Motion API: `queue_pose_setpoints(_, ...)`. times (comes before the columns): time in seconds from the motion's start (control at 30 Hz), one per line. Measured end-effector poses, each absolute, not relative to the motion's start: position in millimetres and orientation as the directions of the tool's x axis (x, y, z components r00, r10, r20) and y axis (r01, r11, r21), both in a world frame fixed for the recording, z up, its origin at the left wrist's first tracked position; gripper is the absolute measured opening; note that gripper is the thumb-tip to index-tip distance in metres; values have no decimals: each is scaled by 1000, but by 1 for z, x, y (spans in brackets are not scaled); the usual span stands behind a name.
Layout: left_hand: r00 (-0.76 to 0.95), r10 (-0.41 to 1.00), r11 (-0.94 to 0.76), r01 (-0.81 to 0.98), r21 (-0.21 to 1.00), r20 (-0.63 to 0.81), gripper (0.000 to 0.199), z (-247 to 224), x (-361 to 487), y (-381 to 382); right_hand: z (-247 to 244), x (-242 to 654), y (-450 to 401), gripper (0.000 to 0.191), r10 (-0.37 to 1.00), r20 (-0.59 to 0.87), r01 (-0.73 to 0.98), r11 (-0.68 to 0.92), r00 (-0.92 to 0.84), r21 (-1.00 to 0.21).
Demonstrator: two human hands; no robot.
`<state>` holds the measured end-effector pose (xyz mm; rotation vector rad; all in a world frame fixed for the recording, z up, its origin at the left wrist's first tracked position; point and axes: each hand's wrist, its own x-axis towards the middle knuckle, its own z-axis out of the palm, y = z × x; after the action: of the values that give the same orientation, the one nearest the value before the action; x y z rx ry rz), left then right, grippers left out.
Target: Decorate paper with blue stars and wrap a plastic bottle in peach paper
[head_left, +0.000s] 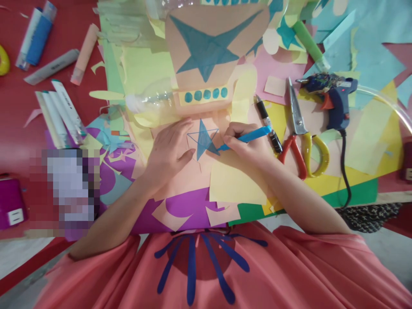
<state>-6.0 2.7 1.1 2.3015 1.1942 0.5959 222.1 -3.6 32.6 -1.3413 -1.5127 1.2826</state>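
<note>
My right hand (pixel 243 139) grips a blue marker (pixel 254 134), its tip down by the lower right point of a drawn star (pixel 204 138). The star is partly coloured blue; its side points show only outlines. It lies on a peach paper sheet (pixel 174 176). My left hand (pixel 172 148) rests on that sheet with fingers stretched out, left of the star. Just above sits a clear plastic bottle (pixel 154 99) on its side, with a yellow strip (pixel 204 95) of blue dots and a peach piece bearing a large blue star (pixel 207 47).
Right of my hand lie a black pen (pixel 268 122), scissors (pixel 302 141) with red and yellow handles, and a blue glue gun (pixel 337 101) with a cord. Several markers (pixel 59 113) lie at left. Paper scraps cover the table. A pixelated object (pixel 69 189) is at lower left.
</note>
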Motion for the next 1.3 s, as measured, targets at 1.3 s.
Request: queue_pose_setpoints(1.3, 552, 821, -514, 602, 611, 147, 55, 7, -4, 2, 10, 193, -11, 20, 987, 8, 166, 35, -159, -986)
